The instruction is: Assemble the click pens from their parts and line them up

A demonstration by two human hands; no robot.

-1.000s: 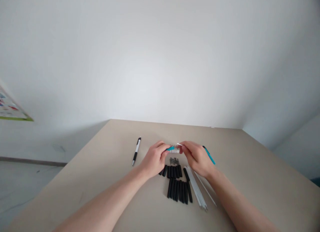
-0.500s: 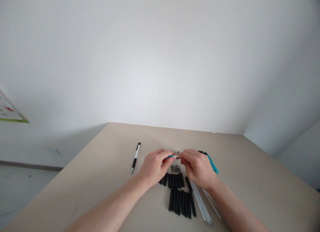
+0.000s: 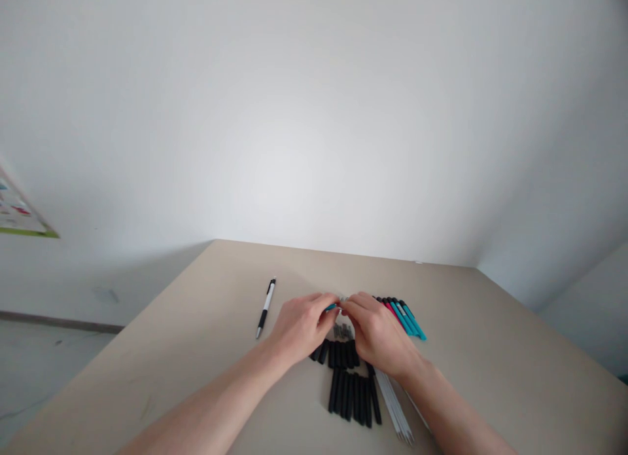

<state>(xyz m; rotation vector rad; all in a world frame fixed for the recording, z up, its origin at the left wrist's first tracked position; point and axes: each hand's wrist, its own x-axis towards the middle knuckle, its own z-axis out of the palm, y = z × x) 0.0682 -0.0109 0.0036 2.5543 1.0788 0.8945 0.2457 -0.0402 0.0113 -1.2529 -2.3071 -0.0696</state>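
Note:
In the head view my left hand (image 3: 301,321) is closed, its thumb and fingers pinching a teal pen barrel (image 3: 330,307) that shows only in part. Right beside it, my right hand (image 3: 377,327) pinches a thin white piece (image 3: 340,309) at the barrel's end; the fingertips hide most of it. Below the hands lie small metal springs (image 3: 343,331). Short black tubes (image 3: 343,355) form a row nearer to me, with longer black tubes (image 3: 354,399) below them. Thin white pen refills (image 3: 395,409) lie partly under my right forearm.
A white and black pen (image 3: 265,308) lies to the left on the beige table (image 3: 206,350). Right of my right hand, several pens with teal and pink barrels (image 3: 412,321) lie side by side. A white wall (image 3: 314,127) rises behind the table.
My right hand has moved left, closer to my left hand, and less of the white piece shows between them. More of the teal and pink pens is uncovered.

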